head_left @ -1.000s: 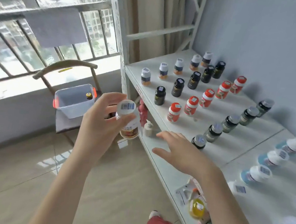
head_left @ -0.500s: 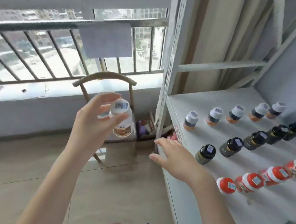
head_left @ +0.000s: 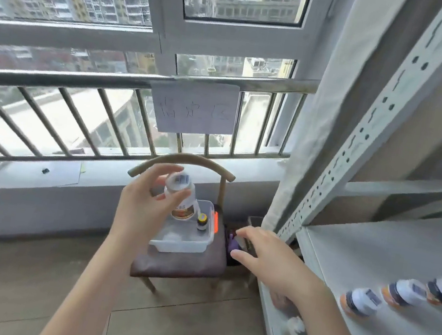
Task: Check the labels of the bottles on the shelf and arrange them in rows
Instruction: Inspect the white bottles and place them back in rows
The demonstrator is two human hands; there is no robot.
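head view: left hand (head_left: 138, 212) grips white bottle (head_left: 184, 203) over tub (head_left: 181, 245); right hand (head_left: 271, 264) spread, empty.

Plastic tub (head_left: 178, 246) sits on the chair (head_left: 181, 266) — paper sign (head_left: 195, 107) above.

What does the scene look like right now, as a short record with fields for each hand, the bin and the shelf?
left hand: grips white-capped bottle, in front of the bin
right hand: open, holds nothing, near the shelf edge
bin: clear, on chair, one small yellow-capped bottle inside
shelf: row of bottles with white caps
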